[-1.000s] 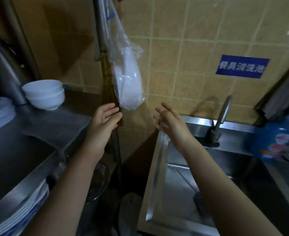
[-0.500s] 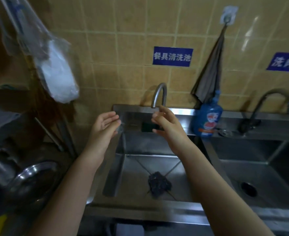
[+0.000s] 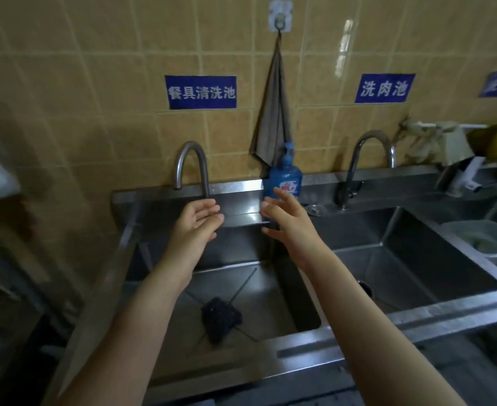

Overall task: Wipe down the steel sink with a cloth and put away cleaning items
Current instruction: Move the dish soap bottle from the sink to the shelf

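**Head view, both hands raised over the left basin.** Over the last second the view swings from a side counter with white bowls and a hanging plastic bag to the stainless steel double-basin sink (image 3: pixel 300 351), which now fills the frame. The hands stay empty throughout. Judged from this, wiping has not begun and the person is only now facing the work area.

The grey cloth (image 3: pixel 272 118) hangs from a white adhesive wall hook (image 3: pixel 281 13) on the tan tiles, above and between the two basins. Its lower tip falls behind the blue plastic pump bottle of detergent (image 3: pixel 282 180) on the back ledge. A dark, crumpled scouring pad (image 3: pixel 220 317) lies on the floor of the left basin, over the drain creases.

The left hand (image 3: pixel 197 222) is held palm inward with fingers loosely extended, just in front of the stem of the curved steel faucet (image 3: pixel 191 168), gripping nothing. The right hand (image 3: pixel 288 227) has fingers spread and relaxed, also holding nothing. Its fingertips (image 3: pixel 282 193) overlap the foot of the bottle in this view; contact cannot be determined. Both forearms extend forward, roughly parallel, well below the cloth. Reaching it probably calls for an upward lift of the right hand.
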